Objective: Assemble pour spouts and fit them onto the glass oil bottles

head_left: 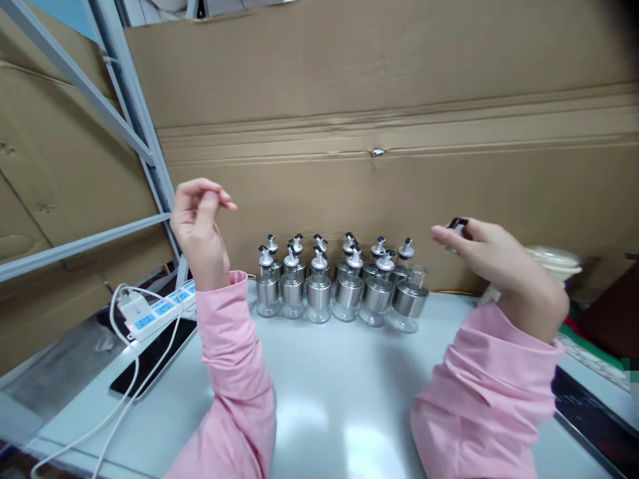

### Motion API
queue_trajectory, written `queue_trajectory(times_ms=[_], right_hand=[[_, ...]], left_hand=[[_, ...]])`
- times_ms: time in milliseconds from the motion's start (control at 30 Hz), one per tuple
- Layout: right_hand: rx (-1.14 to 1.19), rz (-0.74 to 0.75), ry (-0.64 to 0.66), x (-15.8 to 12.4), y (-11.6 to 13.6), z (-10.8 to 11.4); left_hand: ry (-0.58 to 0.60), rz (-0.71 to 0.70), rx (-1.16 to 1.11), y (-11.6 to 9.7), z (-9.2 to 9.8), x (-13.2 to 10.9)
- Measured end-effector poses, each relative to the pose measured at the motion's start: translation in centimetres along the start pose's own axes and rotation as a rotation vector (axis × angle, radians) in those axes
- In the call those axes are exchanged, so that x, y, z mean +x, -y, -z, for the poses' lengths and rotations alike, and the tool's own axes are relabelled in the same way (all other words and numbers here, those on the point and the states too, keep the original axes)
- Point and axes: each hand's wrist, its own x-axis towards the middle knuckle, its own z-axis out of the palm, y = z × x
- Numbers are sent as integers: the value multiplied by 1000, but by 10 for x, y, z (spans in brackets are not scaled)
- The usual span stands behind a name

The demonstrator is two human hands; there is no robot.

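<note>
While both bare hands hung above the pale, glossy table [324,379] in the head view, the right hand [492,256] had a small black-and-silver spout top [457,227] pinched between thumb and fingers, well clear of the bottles! Over on the other side, the left hand [197,229] was curled, thumb drawn against bent fingers, nothing showing in it. That spout top looked light, stiff and probably slick; its silver body seemed the safer hold, sparing the black tip. And at the right end of the front row stood a topless clear glass bottle with a steel sleeve [411,298], likely heavier, breakable at neck and base, best gripped round the sleeve!
</note>
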Motion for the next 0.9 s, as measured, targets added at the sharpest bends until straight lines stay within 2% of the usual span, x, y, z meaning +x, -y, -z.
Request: queue_trajectory(times_ms=[67, 200, 267, 300, 400, 467, 533, 700, 900], right_hand=[[166, 65, -76, -6, 21, 0], [635, 275, 86, -17, 67, -14], [853, 337, 120, -23, 87, -26], [923, 359, 123, -26, 96, -31], [1025, 402, 56, -35, 116, -40], [1035, 393, -2, -40, 123, -41], [1044, 371, -7, -44, 127, -39], [1098, 371, 44, -48, 131, -39], [1000, 340, -40, -52, 134, -41]], left_hand=[[199, 52, 43, -1, -2, -3], [615, 173, 109, -13, -18, -14], [752, 142, 59, -21, -33, -24], [775, 100, 77, -24, -42, -29], [739, -100, 231, -28, -68, -45], [657, -199, 296, -26, -79, -53], [573, -271, 317, -19, -84, -58], [386, -297, 355, -3, -83, -62], [380, -326, 461, 0, -87, -71]])
